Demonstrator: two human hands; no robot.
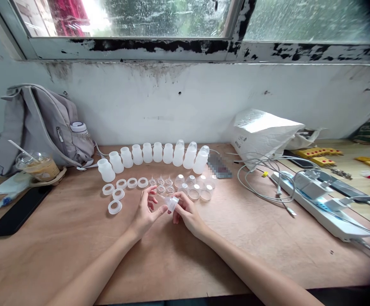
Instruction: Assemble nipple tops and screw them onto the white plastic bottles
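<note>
Above the table, both hands meet at a translucent collar ring (pixel 172 204) with a clear bottle nipple in it, tip pointing left. My right hand (pixel 186 212) pinches the ring from the right. My left hand (pixel 146 212) is curled at the nipple's side, its thumb against the ring's lower edge. Just beyond lie several loose nipples (pixel 160 189). Loose collar rings (pixel 115 207) lie to the left, and clear dome caps (pixel 194 192) to the right. Behind them, milky baby bottles (pixel 147 153) stand in a curved row; the three at the right end wear caps.
At left are a black phone (pixel 19 210), an iced drink cup (pixel 40 166) and a grey backpack (pixel 38 127). At right are a white power strip (pixel 322 208), looped cables (pixel 251 187), a white bag (pixel 261 134) and yellow parts (pixel 319 153). A blurred rectangular object (pixel 219 165) lies behind the caps.
</note>
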